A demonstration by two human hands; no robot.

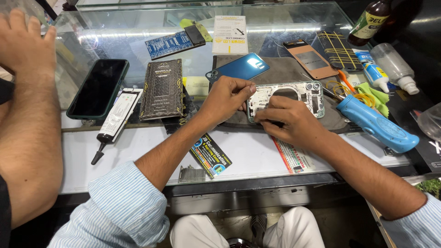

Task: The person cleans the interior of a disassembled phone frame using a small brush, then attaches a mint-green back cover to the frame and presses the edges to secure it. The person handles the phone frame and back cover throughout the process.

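On the glass counter, a dark snakeskin-patterned flat box [161,88] lies beside a dark-screened phone in a green case [98,87]. Behind them lie a blue printed card [169,44] and a white-and-yellow flat package [229,34]. A brown bottle's green-and-yellow label [368,24] shows far right. Colourful business cards [210,155] lie under the glass.

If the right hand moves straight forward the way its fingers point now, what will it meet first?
The right hand points left across the opened phone frame, so it would probably meet the left hand first; depth is unclear.
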